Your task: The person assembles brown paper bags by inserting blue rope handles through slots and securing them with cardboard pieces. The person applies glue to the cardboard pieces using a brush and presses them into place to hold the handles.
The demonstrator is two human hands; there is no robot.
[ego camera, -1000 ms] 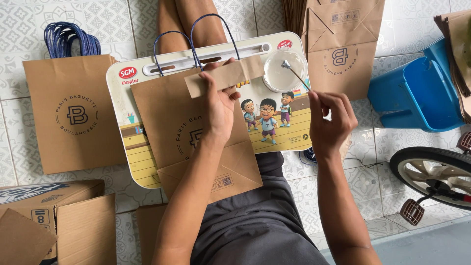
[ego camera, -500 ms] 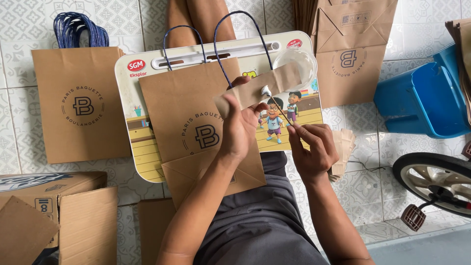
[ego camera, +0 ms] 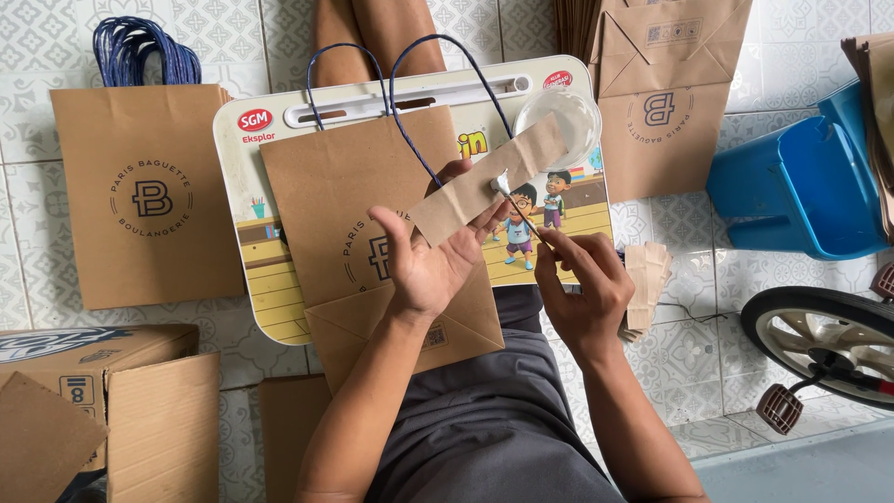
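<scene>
The left hand (ego camera: 430, 270) is holding a brown paper strip (ego camera: 486, 183) lying across its open fingers, above a brown paper bag (ego camera: 358, 200) on the lap tray (ego camera: 270, 298). The right hand (ego camera: 582, 284) is pinching a thin brush (ego camera: 515, 200), its tip touching the strip. A clear bowl (ego camera: 559, 112) is sitting farther on the tray. Another paper bag (ego camera: 140, 196) is lying on the tiled floor (ego camera: 37, 47).
</scene>
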